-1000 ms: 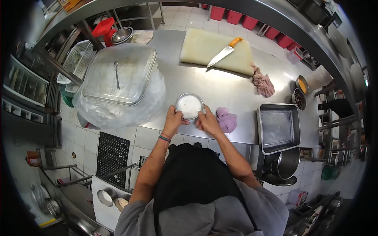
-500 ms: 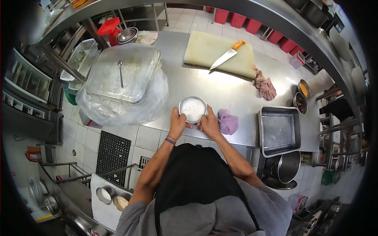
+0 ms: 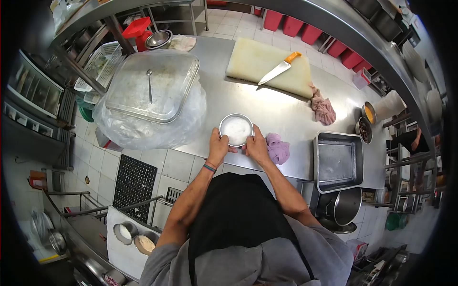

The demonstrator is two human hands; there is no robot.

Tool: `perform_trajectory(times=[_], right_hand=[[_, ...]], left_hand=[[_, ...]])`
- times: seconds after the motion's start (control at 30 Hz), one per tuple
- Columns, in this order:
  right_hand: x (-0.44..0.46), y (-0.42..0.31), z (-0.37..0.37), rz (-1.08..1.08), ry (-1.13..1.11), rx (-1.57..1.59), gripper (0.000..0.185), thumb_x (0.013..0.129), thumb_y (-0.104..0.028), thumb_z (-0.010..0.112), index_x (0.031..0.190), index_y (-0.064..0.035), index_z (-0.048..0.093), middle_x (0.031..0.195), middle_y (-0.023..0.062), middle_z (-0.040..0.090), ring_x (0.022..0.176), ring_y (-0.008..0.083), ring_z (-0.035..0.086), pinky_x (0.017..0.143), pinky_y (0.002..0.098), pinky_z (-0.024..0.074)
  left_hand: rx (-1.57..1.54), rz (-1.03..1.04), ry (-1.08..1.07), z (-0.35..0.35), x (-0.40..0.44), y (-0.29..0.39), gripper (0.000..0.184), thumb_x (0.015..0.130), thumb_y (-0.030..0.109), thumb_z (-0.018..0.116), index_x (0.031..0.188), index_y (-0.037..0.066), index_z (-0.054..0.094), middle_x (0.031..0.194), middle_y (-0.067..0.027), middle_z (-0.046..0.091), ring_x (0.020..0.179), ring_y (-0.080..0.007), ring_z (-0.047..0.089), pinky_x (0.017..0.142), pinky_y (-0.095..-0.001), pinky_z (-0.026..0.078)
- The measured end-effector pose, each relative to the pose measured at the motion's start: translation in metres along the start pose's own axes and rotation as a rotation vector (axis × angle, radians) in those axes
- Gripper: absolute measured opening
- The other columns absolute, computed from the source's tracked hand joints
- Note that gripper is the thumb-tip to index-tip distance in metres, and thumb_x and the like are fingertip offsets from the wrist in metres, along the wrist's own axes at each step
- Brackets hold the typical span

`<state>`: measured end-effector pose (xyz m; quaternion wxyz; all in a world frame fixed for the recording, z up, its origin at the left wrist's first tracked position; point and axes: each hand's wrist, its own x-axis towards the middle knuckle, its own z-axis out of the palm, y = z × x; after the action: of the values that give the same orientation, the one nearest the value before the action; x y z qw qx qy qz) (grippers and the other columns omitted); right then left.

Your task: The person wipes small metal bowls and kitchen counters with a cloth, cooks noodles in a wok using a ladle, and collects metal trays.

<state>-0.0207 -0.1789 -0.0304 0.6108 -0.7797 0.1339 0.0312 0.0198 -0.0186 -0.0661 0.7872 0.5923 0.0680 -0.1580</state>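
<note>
A small round metal bowl (image 3: 237,116) of white, powdery-looking stuff (image 3: 237,128) is between my two hands, over the front part of the steel table. My left hand (image 3: 219,148) grips its left side, thumb at the rim. On the opposite side my right hand (image 3: 257,147) holds it the same way; the fingers beneath are partly hidden. Just right of that hand lies a crumpled purple cloth (image 3: 278,150).
A plastic-wrapped stack with a metal tray (image 3: 133,90) and a spoon (image 3: 150,86) is at left. Behind are a cutting board (image 3: 253,59) and an orange-handled knife (image 3: 279,70). A deep rectangular pan (image 3: 338,183) sits at right, a pinkish cloth (image 3: 323,108) beyond it.
The white stuff in the bowl looks flatter and more level than before. Both hands keep their grip on the bowl. The whole view has shifted slightly.
</note>
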Motion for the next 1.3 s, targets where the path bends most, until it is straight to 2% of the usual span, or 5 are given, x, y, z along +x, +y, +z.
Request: perform_trajectory(times=[0.63,0.77,0.93,1.07,1.3], right_hand=[[0.006,-0.015,-0.006,0.071,0.041,-0.018,0.050,0.092,-0.005,0.046,0.142,0.0003,0.047,0.065,0.0109,0.064,0.046,0.0140,0.055,0.041,0.0303,0.0437],[0.029,0.000,-0.011,-0.304,0.198,-0.348,0.039,0.093,-0.008,0.050,0.130,0.0015,0.059,0.069,0.0105,0.067,0.055,0.0142,0.061,0.049,0.0306,0.0469],[0.052,0.046,-0.027,-0.221,0.187,-0.220,0.031,0.097,-0.018,0.056,0.121,-0.0012,0.066,0.078,0.0140,0.069,0.065,0.0203,0.065,0.066,0.0360,0.0518],[0.024,0.049,-0.034,-0.114,0.171,-0.174,0.038,0.098,-0.023,0.058,0.130,-0.0034,0.060,0.078,0.0134,0.067,0.061,0.0191,0.062,0.061,0.0366,0.0540],[-0.006,0.008,0.004,0.213,0.009,0.171,0.053,0.096,-0.010,0.049,0.148,-0.0049,0.039,0.081,0.0127,0.064,0.052,0.0140,0.055,0.043,0.0307,0.0472]], left_hand=[[-0.037,-0.166,0.021,0.005,-0.001,0.022,0.017,0.088,0.001,0.045,0.103,0.001,0.036,0.088,-0.0199,0.058,0.062,-0.0295,0.067,0.050,-0.0414,0.062],[-0.359,-0.153,0.046,0.027,-0.033,0.005,0.017,0.094,0.007,0.050,0.104,0.001,0.037,0.090,-0.0175,0.056,0.078,-0.0334,0.069,0.069,-0.0471,0.064],[-0.316,-0.522,-0.268,0.030,-0.056,-0.004,0.025,0.101,0.019,0.056,0.107,0.000,0.042,0.090,-0.0127,0.054,0.092,-0.0372,0.069,0.083,-0.0490,0.061],[0.032,-0.117,0.112,0.006,-0.045,0.002,0.028,0.098,0.023,0.062,0.101,0.003,0.042,0.089,-0.0112,0.053,0.071,-0.0264,0.068,0.059,-0.0392,0.062],[0.116,-0.078,-0.077,-0.017,0.016,0.015,0.022,0.089,0.004,0.053,0.104,0.003,0.036,0.089,-0.0148,0.053,0.060,-0.0233,0.064,0.049,-0.0383,0.060]])
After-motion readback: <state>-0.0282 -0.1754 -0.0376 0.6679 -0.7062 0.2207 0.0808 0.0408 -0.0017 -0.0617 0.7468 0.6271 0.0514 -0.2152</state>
